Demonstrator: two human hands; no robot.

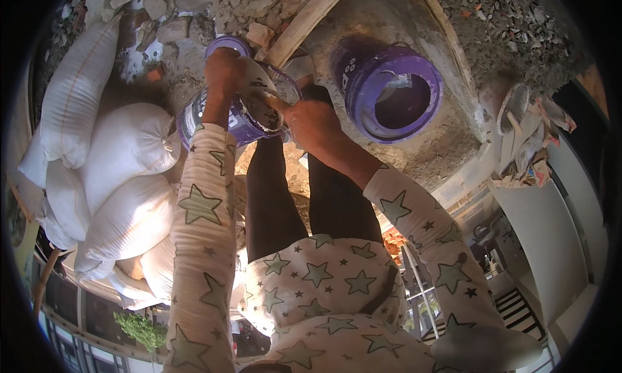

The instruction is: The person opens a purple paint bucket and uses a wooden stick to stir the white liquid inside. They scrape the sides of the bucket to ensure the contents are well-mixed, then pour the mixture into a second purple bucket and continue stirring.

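Note:
A purple bucket (243,131) with pale residue around its mouth is tilted between my spread legs. My left hand (225,72) is closed at the bucket's upper left edge, against a pale, smeared flat surface (258,81); what its fingers grip is hidden. At the right side of the mouth, my right hand (314,122) is closed, with a thin brownish piece (277,103) pointing from it into the bucket; I cannot make out what this is. Just beyond my left hand lies a round purple piece (228,45).
A second purple bucket (409,130) with an open ring-shaped top stands to the right. White filled sacks (123,146) are piled on the left. A wooden board (311,22) slants across the far side, near rubble (175,30). Debris (518,130) lies at the right.

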